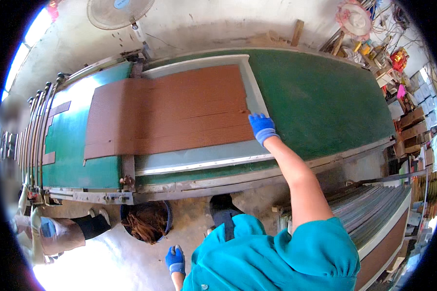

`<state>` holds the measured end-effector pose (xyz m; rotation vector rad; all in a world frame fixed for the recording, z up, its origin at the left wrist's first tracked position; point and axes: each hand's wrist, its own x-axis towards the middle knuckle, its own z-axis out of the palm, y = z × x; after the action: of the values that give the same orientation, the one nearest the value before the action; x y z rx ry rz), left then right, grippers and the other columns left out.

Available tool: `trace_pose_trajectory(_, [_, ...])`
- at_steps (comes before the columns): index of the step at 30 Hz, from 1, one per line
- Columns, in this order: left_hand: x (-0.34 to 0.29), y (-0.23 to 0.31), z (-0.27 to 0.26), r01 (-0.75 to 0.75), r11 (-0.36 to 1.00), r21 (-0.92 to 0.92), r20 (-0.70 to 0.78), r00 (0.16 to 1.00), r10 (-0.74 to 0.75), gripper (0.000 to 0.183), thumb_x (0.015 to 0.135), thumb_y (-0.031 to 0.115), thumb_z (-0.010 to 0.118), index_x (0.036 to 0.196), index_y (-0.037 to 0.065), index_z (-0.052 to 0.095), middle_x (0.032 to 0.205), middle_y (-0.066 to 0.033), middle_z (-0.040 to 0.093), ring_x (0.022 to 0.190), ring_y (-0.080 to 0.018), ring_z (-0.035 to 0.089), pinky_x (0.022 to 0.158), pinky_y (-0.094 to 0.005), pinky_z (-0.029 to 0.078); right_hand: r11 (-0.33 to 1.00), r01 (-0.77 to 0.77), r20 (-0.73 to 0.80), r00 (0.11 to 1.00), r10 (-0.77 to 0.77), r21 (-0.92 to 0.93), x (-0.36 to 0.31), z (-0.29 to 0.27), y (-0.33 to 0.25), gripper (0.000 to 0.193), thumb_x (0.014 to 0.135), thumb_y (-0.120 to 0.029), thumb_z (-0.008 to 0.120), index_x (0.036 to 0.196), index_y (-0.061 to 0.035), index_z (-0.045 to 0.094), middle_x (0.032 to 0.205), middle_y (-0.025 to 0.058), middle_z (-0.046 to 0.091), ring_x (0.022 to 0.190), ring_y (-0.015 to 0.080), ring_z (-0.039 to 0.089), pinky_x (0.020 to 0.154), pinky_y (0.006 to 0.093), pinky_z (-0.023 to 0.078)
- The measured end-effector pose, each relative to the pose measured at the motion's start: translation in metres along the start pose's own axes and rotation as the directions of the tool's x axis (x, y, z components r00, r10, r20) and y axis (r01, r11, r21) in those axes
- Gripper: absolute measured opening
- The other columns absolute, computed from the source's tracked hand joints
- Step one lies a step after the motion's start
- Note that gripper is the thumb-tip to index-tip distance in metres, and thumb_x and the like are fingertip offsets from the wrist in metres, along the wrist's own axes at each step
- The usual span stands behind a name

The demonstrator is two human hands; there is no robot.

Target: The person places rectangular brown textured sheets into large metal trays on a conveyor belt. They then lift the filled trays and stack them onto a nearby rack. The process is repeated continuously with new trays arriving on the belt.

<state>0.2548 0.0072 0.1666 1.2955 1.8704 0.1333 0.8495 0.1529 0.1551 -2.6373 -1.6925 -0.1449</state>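
Note:
A wide brown ribbed sheet [194, 109], with split lines along its near part, lies over a pale grey board [199, 159] on a long green belt table [320, 106]. My right hand [263, 128], in a blue glove, reaches out to the sheet's right edge. Its fingers are stretched and a little spread; whether the fingertips touch the sheet I cannot tell. The sheet's left part passes over a dark crossbar [127, 165] onto a lighter green belt [82, 167]. Low at my side hangs my left hand [175, 258], blue-gloved, fingers loosely bent, with nothing visible in it.
Two people stand at the left end beside several metal rods [43, 140]; a gloved hand [35, 218] shows there. A dark tub of brown scraps [148, 220] sits under the table's near edge. Stacked thin sheets [374, 213] stand near right. A fan [119, 12] is at the wall.

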Motion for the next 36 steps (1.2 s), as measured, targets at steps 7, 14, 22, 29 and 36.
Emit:
trace_pose_trajectory(7, [0.018,0.082,-0.003,0.154,0.986,-0.062,0.043,0.988,-0.151,0.030,0.083,0.031,0.047,0.086,0.004,0.060,0.074,-0.0161,0.061,0.067,-0.0279,0.060,0.063,-0.0347,0.047,0.959,0.283,0.116,0.952,-0.283,0.016,0.080,0.090,0.029,0.031,0.086,-0.015,0.034,0.108,-0.0098,0.054,0.124,0.0089,0.047,0.117,0.0299,0.041,0.096,0.0411,0.034])
trace_pose_trajectory(14, [0.030,0.126,-0.016,0.094,0.964,0.250,0.021,0.995,-0.102,0.031,0.082,0.035,0.045,0.083,0.008,0.059,0.086,-0.0176,0.059,0.082,-0.0358,0.056,0.069,-0.0411,0.045,0.988,0.156,0.173,0.973,-0.151,-0.011,0.078,0.104,0.105,0.020,0.077,-0.022,0.047,0.068,-0.0089,0.059,0.076,0.0156,0.058,0.072,0.0315,0.057,0.060,0.0419,0.045])
trace_pose_trajectory(22, [0.037,0.144,-0.021,0.131,0.975,0.178,0.012,0.991,-0.135,0.031,0.083,0.037,0.044,0.088,0.010,0.059,0.091,-0.0163,0.059,0.085,-0.0352,0.056,0.072,-0.0409,0.045,0.781,-0.329,0.094,0.939,0.331,0.532,0.102,0.053,0.030,0.023,0.071,-0.015,0.058,0.092,-0.0074,0.062,0.088,0.0141,0.062,0.081,0.0267,0.060,0.073,0.0354,0.047])
trace_pose_trajectory(29, [0.023,0.096,-0.022,0.119,0.984,0.130,-0.001,0.993,-0.120,0.034,0.084,0.039,0.042,0.093,0.010,0.058,0.094,-0.0164,0.059,0.087,-0.0358,0.055,0.073,-0.0410,0.045,0.526,0.319,0.014,0.845,-0.534,0.788,0.050,0.015,-0.227,0.013,0.066,-0.014,0.058,0.076,-0.0089,0.065,0.080,0.0105,0.062,0.080,0.0260,0.059,0.072,0.0362,0.047])
trace_pose_trajectory(36, [0.004,0.009,-0.052,0.193,0.981,0.000,-0.098,0.976,-0.192,0.032,0.083,0.036,0.043,0.090,0.009,0.059,0.093,-0.0170,0.059,0.087,-0.0360,0.055,0.073,-0.0415,0.045,0.401,0.169,0.102,0.814,-0.572,0.901,0.011,-0.007,-0.459,0.015,0.066,-0.019,0.061,0.078,-0.0099,0.064,0.083,0.0121,0.061,0.081,0.0290,0.058,0.072,0.0363,0.047])
